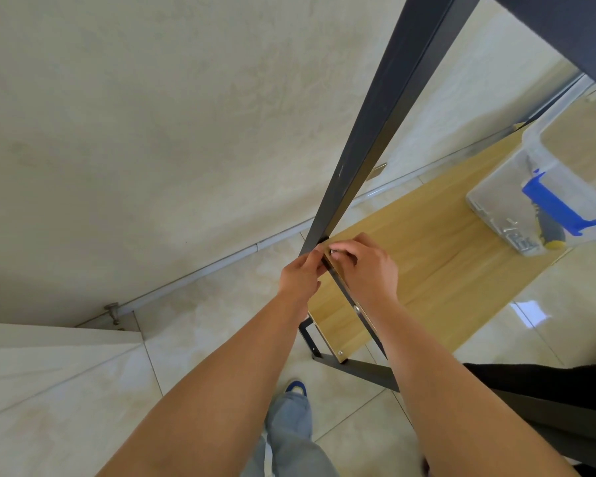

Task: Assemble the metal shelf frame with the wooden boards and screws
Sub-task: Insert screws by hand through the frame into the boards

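A dark metal upright [375,132] of the shelf frame rises from the near-left corner of a low wooden board [444,263]. My left hand [300,273] grips the foot of the upright where it meets the board. My right hand [365,266] pinches a small silver screw [332,251] at that corner, against the metal strip [344,290] along the board's short edge. Two more screws [357,308] sit in this strip. The frame's lower bracket [310,339] stands on the floor below.
A clear plastic box [544,187] with blue clasps stands on the board's far end, holding loose screws and a yellow-handled tool. The wall and a white pipe [221,263] run to the left. My leg and blue shoe [295,389] stand beside the frame.
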